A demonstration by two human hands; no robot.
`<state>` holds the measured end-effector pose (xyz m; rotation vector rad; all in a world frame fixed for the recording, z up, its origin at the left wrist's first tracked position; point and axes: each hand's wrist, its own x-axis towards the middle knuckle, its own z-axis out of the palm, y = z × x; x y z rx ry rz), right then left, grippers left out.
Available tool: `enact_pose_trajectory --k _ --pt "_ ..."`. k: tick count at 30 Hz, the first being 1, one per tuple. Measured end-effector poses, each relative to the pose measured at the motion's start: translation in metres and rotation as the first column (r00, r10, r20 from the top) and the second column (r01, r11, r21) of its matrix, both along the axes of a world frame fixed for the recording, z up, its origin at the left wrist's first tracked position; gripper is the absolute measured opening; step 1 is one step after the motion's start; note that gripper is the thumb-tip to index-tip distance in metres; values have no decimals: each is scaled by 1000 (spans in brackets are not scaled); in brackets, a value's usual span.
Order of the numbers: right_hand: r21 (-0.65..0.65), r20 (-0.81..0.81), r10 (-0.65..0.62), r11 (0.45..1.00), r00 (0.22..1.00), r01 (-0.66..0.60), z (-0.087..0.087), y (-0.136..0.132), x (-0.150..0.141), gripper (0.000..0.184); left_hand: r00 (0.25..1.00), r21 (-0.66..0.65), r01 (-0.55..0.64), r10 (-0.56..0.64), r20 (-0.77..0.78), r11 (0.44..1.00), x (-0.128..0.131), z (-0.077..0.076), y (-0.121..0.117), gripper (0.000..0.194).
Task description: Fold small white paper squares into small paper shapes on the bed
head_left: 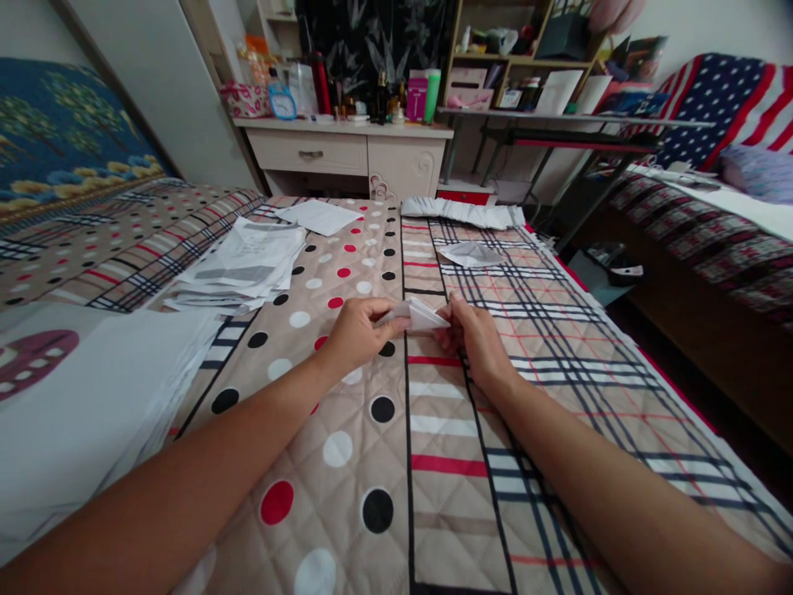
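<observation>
A small folded piece of white paper (424,315) is held just above the bedspread between both hands. My left hand (359,330) pinches its left end between thumb and fingers. At its right end, my right hand (474,337) has its fingers closed on the paper's tip; some of those fingers are hidden behind the hand. Beyond the hands lies another folded paper (472,254), flat on the bedspread. A long row of folded papers (462,212) rests near the far edge of the bed.
Stacked printed sheets (241,260) and a single white sheet (322,216) lie to the left. A larger paper pile (124,388) is nearer, at left. The quilted bedspread (347,512) covers the bed. Past its far edge stand a cream dresser (334,153) and a desk (557,118).
</observation>
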<state>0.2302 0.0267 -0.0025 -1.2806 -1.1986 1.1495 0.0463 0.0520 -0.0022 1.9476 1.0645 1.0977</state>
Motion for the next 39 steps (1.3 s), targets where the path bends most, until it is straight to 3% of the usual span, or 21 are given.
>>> enact_pose_trajectory --k 3,6,16,19,22,24,27,30,32,36,39 --pt "140 105 53 988 993 -67 -2 -3 -2 44 995 -140 78 -70 64 987 -2 -1 1 17" --pt "236 181 84 964 980 -126 -5 -4 -5 32 990 -195 129 -114 87 972 -1 0 -1 18" --pt "252 199 34 964 979 -85 -3 -6 -7 31 989 -482 131 -81 123 866 9 3 -9 32" --pt "250 239 11 966 971 -73 -4 -7 -7 30 998 -404 56 -44 38 913 10 2 -9 34" --pt "240 231 11 968 973 -68 -4 -7 -7 29 999 -181 -10 0 -53 983 9 2 -8 37" --pt "218 195 12 974 981 -55 -3 -6 -7 29 996 -82 -21 14 -84 996 5 2 -5 42" --pt "122 97 18 992 995 -30 -2 -4 -5 30 994 -96 -104 100 -38 990 -3 -1 0 48" --pt "33 -41 -9 999 999 11 -2 -2 -2 28 966 -143 -202 221 137 969 -9 -6 6 41" --pt "29 -123 -33 999 992 37 -2 -1 -2 28 952 -171 -108 152 266 979 -7 -8 8 23" --pt "72 -191 -31 996 981 45 -3 -1 -5 34 914 -199 240 -152 377 950 5 -10 5 59" --pt "91 -175 14 996 985 2 -2 -4 -9 33 894 -259 261 -132 428 930 9 -10 2 52"
